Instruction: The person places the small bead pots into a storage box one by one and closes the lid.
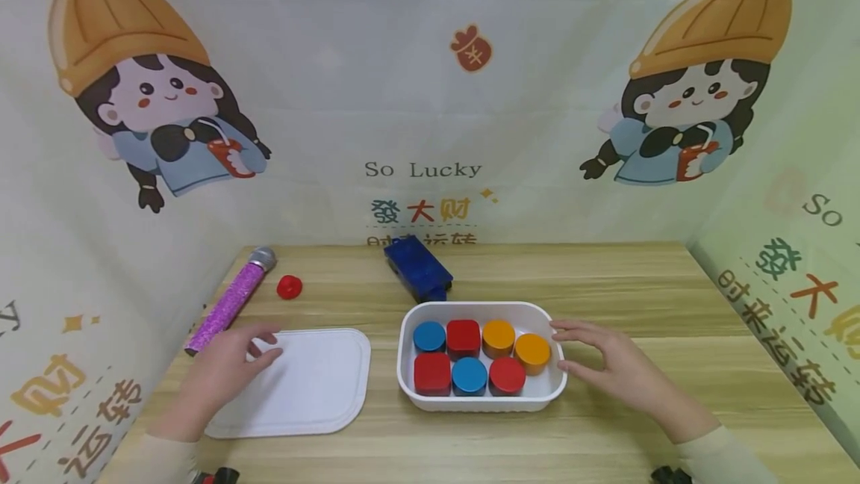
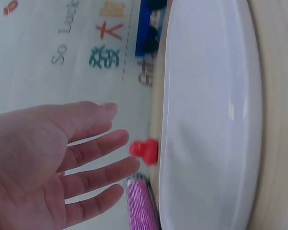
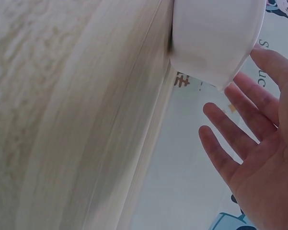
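Note:
A white plastic box stands right of centre, holding several red, blue and orange blocks, some round-topped and some square-topped. My right hand is at the box's right end, fingers spread and loosely bent. In the right wrist view its thumb and forefinger reach the box's rim; whether they press it I cannot tell. My left hand hovers by the upper left part of a flat white lid. Its fingers are apart and relaxed, with nothing between them, as the left wrist view shows.
A purple glittery microphone lies at the left, near a small red object. Behind the box is a dark blue toy vehicle. A printed cloth backdrop rises along the back and sides of the wooden table.

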